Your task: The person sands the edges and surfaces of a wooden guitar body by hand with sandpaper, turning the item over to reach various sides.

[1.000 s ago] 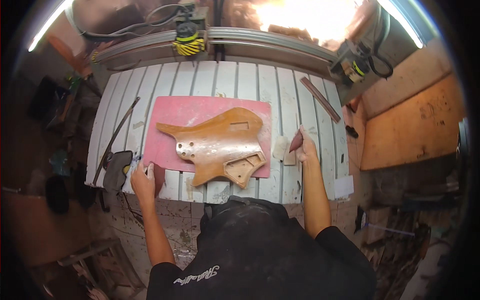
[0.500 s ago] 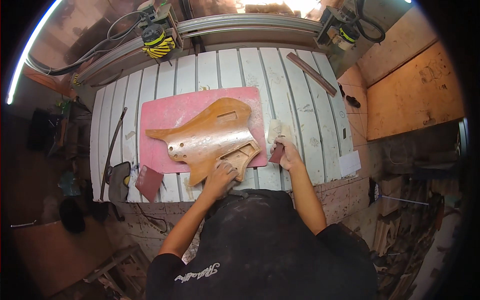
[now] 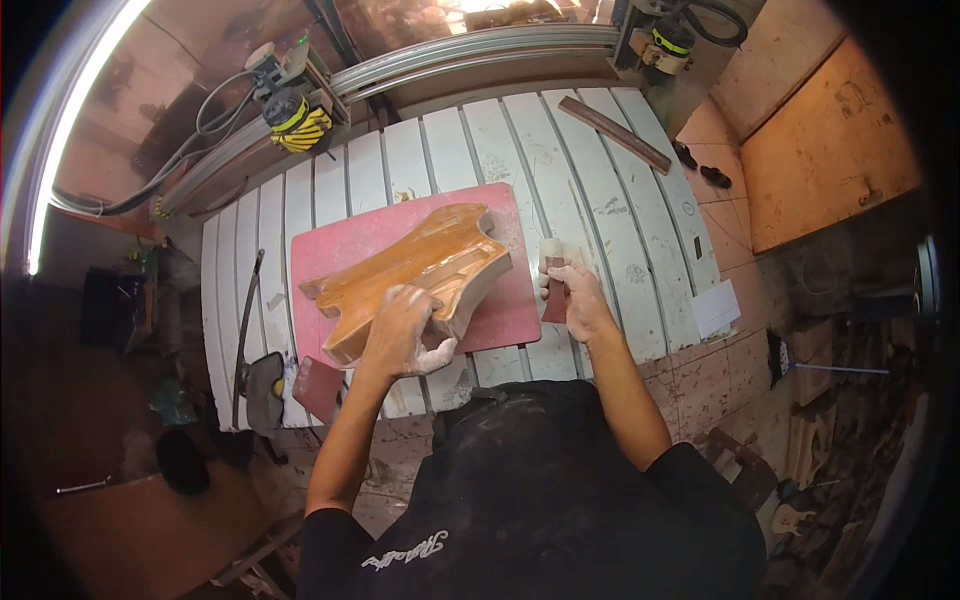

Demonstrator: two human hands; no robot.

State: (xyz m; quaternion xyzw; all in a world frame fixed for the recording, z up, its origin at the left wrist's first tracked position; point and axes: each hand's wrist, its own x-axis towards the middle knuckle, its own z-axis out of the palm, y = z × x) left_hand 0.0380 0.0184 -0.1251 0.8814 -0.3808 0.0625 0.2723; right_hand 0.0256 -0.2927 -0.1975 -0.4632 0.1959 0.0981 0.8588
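Note:
An orange-brown wooden guitar body [image 3: 395,272] is tipped up over a pink mat [image 3: 512,335], its thick near side edge showing. My left hand [image 3: 402,335] grips it by the near edge, fingers over the top at the routed cavity and thumb lower down. To the right of the mat, my right hand [image 3: 580,298] is closed on a piece of dark red sandpaper [image 3: 534,302], which hangs toward the mat. A pale piece [image 3: 552,250] shows just beyond its fingers; whether the hand holds that too is unclear.
Another sandpaper sheet [image 3: 318,388] lies at the slatted white table's [image 3: 590,215] near left, by a dark grey tool [image 3: 262,392]. A long dark bar [image 3: 615,134] rests at the far right, above a white paper [image 3: 715,308]. A metal rail [image 3: 480,45] with machine heads spans the back.
My left hand has moved up onto the guitar body's near edge and tilted the body, which lay flat before. My right hand still holds the sandpaper. The whole view has shifted slightly.

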